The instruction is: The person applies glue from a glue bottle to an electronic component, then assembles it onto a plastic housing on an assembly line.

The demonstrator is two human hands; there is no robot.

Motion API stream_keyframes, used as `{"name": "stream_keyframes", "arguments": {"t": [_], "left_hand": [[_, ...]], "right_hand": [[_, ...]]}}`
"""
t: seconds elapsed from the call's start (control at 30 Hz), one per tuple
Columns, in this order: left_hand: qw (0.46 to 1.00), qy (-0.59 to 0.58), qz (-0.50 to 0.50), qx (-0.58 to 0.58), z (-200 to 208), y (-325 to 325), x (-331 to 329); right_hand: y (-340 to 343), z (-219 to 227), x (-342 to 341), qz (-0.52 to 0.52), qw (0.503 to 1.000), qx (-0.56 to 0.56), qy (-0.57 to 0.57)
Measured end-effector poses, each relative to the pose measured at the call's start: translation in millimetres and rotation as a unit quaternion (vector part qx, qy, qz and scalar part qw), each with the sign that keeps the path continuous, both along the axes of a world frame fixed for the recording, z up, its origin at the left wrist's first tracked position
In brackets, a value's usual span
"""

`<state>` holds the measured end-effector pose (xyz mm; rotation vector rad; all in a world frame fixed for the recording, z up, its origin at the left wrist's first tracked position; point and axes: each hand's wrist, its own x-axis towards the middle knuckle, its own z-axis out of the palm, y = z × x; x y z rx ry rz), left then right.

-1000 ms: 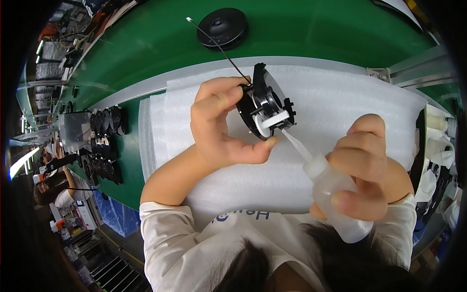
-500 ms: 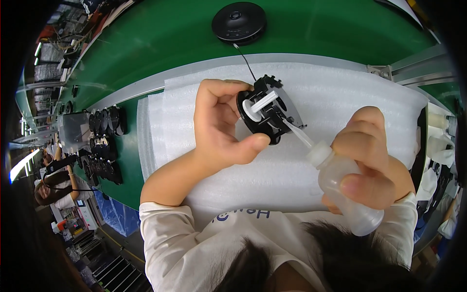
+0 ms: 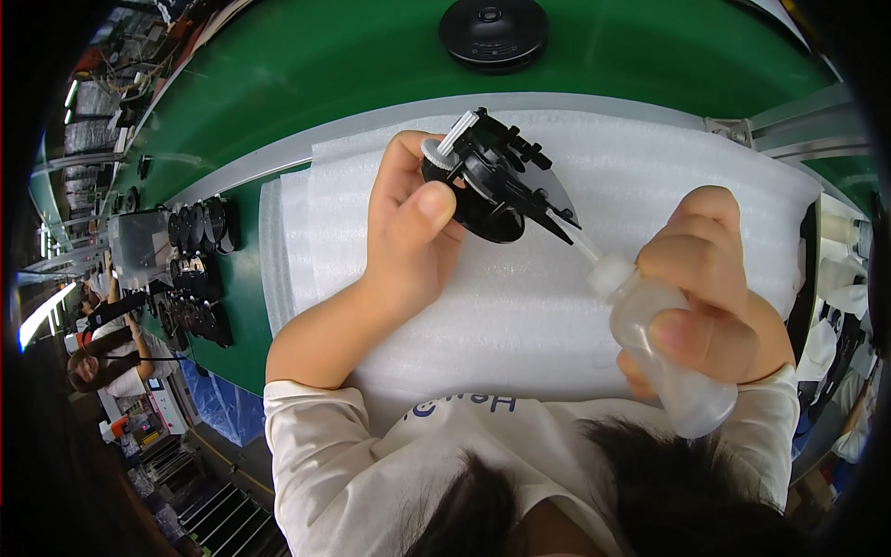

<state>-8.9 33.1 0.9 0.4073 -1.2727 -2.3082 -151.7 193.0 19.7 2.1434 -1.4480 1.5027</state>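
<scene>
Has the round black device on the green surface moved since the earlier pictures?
Yes, rightward: the round black device now sits nearer the metal bracket.

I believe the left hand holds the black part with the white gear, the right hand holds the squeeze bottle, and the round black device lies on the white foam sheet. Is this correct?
Not quite: the head view shows the round black device on the green surface, beyond the white foam sheet. The rest stands.
</scene>
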Motion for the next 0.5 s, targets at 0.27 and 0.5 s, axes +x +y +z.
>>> {"name": "stream_keyframes", "arguments": {"t": [0.27,0.5], "left_hand": [[0.999,0.015,-0.027,0.017,-2,-8,0],[0.999,0.029,-0.012,0.012,-4,-12,-2]], "right_hand": [[-4,-5,-2,0.002,1.000,-0.023,-0.005],[-3,6,-11,0.059,0.993,0.085,-0.049]]}}
